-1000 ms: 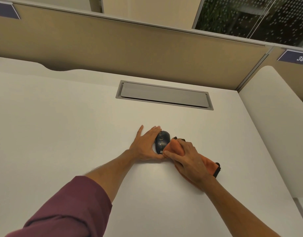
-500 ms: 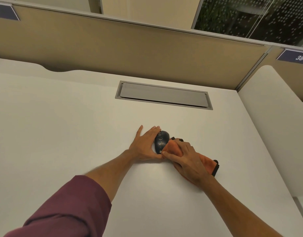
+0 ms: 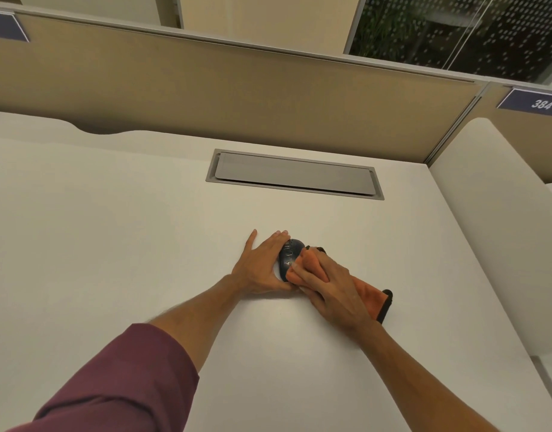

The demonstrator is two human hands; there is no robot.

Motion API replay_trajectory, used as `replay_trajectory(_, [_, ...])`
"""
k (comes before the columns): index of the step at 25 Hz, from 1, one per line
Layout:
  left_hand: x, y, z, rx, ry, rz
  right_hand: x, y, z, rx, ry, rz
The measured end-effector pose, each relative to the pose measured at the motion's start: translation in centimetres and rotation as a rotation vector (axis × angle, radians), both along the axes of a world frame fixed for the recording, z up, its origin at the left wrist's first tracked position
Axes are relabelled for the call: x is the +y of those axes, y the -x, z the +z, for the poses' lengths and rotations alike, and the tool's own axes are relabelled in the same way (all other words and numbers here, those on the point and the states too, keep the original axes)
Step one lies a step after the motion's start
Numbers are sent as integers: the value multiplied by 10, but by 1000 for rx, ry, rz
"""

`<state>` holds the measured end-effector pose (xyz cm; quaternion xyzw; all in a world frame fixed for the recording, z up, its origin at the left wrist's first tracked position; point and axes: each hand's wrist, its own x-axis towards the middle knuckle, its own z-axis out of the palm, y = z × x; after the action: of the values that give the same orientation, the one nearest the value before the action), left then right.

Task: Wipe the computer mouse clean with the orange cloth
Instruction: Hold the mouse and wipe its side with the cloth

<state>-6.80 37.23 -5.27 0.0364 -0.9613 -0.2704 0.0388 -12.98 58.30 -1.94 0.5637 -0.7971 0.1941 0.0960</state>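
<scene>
A dark computer mouse [image 3: 289,253] lies on the white desk [image 3: 112,244] near its middle. My left hand [image 3: 261,265] cups the mouse's left side, fingers along it and thumb at its near end. My right hand [image 3: 327,285] presses a bunched orange cloth [image 3: 309,262] against the mouse's right and near side. The cloth's tail, with a black edge, trails out to the right under my wrist. Much of the mouse's right half is hidden by the cloth.
A grey cable hatch [image 3: 295,174] is set in the desk behind the mouse. A beige partition [image 3: 237,88] runs along the back. A white rounded divider [image 3: 499,219] stands at the right, with a blue sign reading 384 [image 3: 539,102] above it.
My right hand has slid the orange cloth a little to the left, further over the mouse's near right side. My left hand has stayed in place on the mouse.
</scene>
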Motion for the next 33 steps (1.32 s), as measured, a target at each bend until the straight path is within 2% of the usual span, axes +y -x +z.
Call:
replay_trajectory(4, [0, 0, 0, -4, -2, 0, 17, 5, -1, 3, -35, 73])
replay_trajectory(10, [1, -1, -3, 28, -8, 14, 0, 7, 4, 16, 6, -5])
replay_trajectory(16, [0, -1, -1, 21, 9, 4, 16, 7, 4, 30, -32, 66])
replay_trajectory(20, [1, -2, 2, 19, -1, 18, 3, 10, 19, 23, 30, -43])
replay_trajectory(23, [1, -2, 1, 17, -23, 5, -16, 6, 24, 15, -30, -3])
replay_trajectory(29, [-1, 0, -3, 13, 6, -5, 9, 3, 12, 150, -129, 101])
replay_trajectory(33, [0, 0, -3, 32, -16, 8, -7, 8, 16, 133, -35, 23])
